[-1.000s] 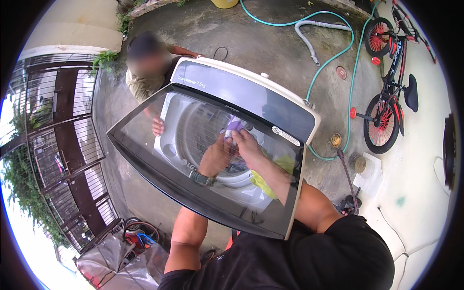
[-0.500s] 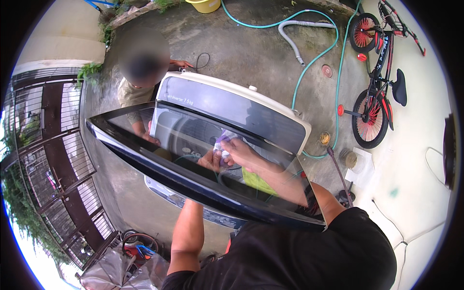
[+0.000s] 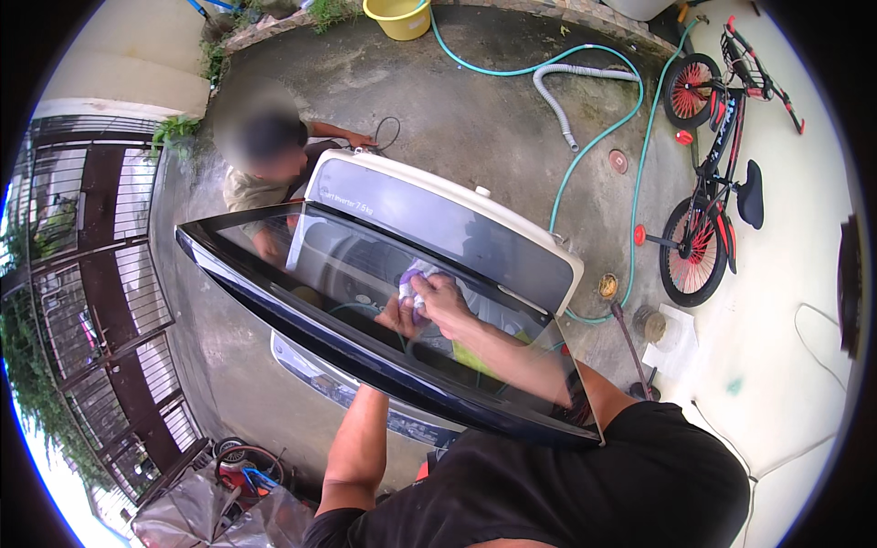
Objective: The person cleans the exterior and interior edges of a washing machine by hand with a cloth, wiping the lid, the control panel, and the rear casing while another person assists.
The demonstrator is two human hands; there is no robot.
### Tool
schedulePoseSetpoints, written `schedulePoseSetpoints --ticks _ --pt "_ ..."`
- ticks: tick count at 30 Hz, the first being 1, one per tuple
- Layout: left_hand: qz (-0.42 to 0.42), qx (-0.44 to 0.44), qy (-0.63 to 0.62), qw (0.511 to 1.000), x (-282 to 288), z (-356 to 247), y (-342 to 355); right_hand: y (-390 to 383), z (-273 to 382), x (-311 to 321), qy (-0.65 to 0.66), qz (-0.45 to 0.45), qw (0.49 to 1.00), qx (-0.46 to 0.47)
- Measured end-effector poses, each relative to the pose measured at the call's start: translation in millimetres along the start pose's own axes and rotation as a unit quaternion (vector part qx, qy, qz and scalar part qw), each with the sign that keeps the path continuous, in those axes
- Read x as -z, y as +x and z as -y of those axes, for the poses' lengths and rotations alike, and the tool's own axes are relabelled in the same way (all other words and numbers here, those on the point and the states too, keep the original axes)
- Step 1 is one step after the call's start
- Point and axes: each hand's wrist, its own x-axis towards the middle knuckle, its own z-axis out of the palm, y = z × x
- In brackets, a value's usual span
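Outdoor yard, concrete floor. I am looking down over a top-loading washing machine, white body with a dark control panel along its back edge. Its dark glass lid is raised and tilted toward me, so I see both hands through the glass.

Right hand: inside the opening, fingers closed on a small purple and white cloth, held just above the drum. Forearm runs back down to the lower right under the lid.

Left hand: just beside the right, touching the same cloth from below. The glass and glare hide its fingers; I cannot tell whether they are closed or apart.

A yellow-green cloth lies inside the machine near the right forearm.

Another person crouches at the far left side of the machine, one hand down near its back corner.

Around: a green hose winds across the floor; a grey corrugated drain hose lies beside it. Yellow bucket at the top edge. Red and black bicycle stands at the right. Metal gate on the left.
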Motion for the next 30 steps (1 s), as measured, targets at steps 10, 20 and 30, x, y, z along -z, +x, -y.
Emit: schedulePoseSetpoints --ticks 10,20,30 --pt "-0.041 -0.014 -0.034 0.998 25 -5 8 12 -2 -34 -0.087 -0.063 0.993 0.052" --pt "-0.07 -0.153 0.039 0.985 -40 51 2 -21 -15 -7 -0.208 -0.094 0.97 0.084" --pt "-0.063 -0.015 0.043 0.997 42 26 41 44 -11 -65 0.008 0.001 0.999 0.036"
